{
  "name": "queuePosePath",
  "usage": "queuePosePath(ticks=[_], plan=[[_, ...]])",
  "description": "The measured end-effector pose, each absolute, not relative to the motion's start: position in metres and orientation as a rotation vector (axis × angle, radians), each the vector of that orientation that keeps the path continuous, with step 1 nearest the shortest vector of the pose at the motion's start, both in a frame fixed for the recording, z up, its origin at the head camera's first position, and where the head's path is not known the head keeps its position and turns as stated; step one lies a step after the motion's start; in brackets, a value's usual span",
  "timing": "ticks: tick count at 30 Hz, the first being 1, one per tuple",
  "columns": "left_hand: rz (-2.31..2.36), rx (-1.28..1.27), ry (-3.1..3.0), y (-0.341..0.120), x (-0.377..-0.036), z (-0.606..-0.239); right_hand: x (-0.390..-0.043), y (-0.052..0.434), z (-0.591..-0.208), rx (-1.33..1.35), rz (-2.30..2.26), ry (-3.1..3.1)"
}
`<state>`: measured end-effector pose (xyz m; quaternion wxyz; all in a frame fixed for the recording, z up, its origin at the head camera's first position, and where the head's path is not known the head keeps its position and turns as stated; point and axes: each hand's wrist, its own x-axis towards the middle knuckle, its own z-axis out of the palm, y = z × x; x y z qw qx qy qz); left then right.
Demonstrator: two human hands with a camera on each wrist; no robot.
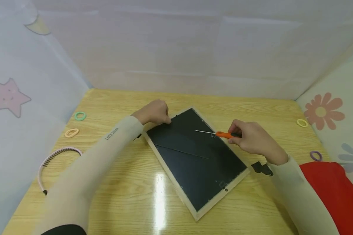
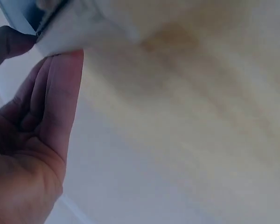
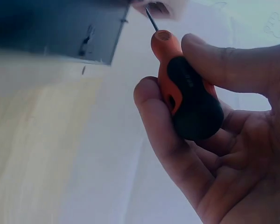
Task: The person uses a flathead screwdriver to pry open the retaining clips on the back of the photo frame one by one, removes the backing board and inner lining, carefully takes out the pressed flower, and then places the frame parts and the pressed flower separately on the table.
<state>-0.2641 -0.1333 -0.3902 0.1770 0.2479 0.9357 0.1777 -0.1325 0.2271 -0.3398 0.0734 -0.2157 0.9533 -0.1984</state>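
A picture frame [image 1: 179, 176] with a pale rim and black backing lies turned at an angle, a thin slit-like line crossing its left half. My left hand [image 1: 156, 112] pinches its far left edge, thumb on top; in the left wrist view the fingers [image 2: 60, 93] reach beneath the rim. Above the backing's right side, my right hand [image 1: 251, 137] holds a screwdriver [image 1: 223, 134] with an orange and black handle. Its thin shaft points left across the frame. The right wrist view shows the handle [image 3: 196, 102] between thumb and fingers.
A green ring [image 1: 75, 116], an orange ring [image 1: 66, 134] and a pink coiled band [image 1: 41, 169] lie along the wooden table's left side. On the right are a yellow ring [image 1: 298, 123], a purple ring [image 1: 312, 155] and something red [image 1: 332, 186]. Printed sheets hang around the table.
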Motion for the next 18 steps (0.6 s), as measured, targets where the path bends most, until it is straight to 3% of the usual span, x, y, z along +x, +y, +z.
queuePosePath(ticks=[11, 14, 18], plan=[[0.897, 0.09, 2.399, -0.159, -0.185, -0.394, -0.129, 0.234, -0.331, -0.616, -0.643, 2.872], [0.876, 0.161, 2.402, -0.156, -0.168, -0.389, -0.13, 0.235, -0.331, -0.614, -0.656, 2.884], [0.736, 0.454, 2.723, -0.148, -0.167, -0.383, -0.133, 0.236, -0.335, -0.604, -0.689, 2.894]])
